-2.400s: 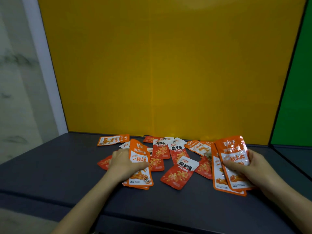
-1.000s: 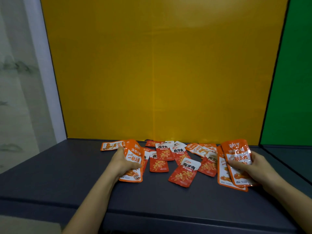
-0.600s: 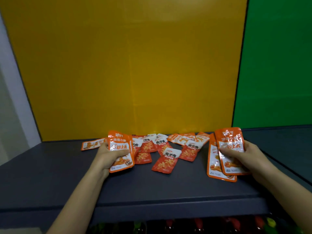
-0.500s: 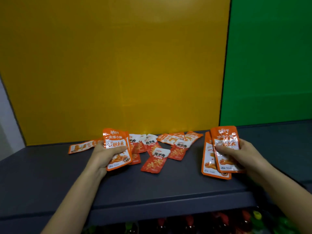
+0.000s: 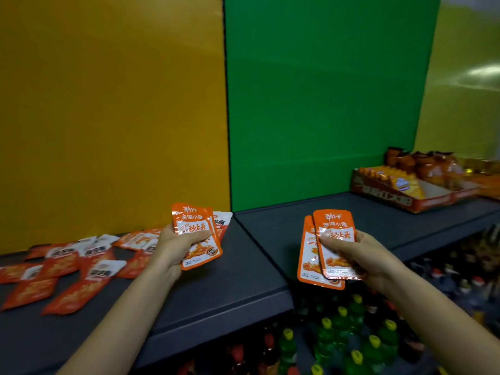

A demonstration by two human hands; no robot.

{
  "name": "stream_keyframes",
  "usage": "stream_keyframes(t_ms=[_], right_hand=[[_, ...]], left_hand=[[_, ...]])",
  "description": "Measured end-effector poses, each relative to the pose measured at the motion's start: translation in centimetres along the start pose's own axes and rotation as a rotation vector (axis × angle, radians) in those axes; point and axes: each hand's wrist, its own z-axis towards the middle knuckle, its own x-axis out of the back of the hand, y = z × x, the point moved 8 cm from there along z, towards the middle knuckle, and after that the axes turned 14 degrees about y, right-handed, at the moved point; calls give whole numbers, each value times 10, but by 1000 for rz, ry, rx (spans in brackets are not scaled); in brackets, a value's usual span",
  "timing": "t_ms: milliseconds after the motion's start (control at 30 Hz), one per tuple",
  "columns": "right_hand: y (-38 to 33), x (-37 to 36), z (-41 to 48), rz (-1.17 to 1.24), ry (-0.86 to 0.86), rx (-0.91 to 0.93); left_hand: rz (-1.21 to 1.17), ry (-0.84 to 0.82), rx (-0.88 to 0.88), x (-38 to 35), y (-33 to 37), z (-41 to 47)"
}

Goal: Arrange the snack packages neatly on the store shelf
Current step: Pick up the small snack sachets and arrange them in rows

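Note:
My left hand [image 5: 176,249] grips a small stack of orange snack packets [image 5: 196,234], held upright above the dark grey shelf [image 5: 238,288] near the seam between the yellow and green back panels. My right hand [image 5: 359,255] grips two more orange packets [image 5: 324,247], fanned slightly, over the shelf's front edge at the inner corner. Several red and orange packets [image 5: 67,269] lie scattered flat on the shelf at the left.
An orange display box [image 5: 411,197] with bagged snacks stands at the back right on the shelf before the green panel [image 5: 324,104]. Below the shelf, several bottles with yellow and red caps [image 5: 338,334] stand in rows. The yellow panel [image 5: 108,104] backs the left section.
The view has swung right, so the green section and the display box came into sight. Both hands carried their packets rightwards, away from the scattered pile, which now lies at the far left.

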Motion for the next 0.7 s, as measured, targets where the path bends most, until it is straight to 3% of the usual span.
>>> stream_keyframes(t_ms=[333, 700], right_hand=[[-8, 149, 65, -31, 24, 13], [-16, 178, 168, -87, -46, 43]], left_hand=[[-57, 8, 78, -162, -43, -48], [-70, 7, 65, -279, -44, -33]])
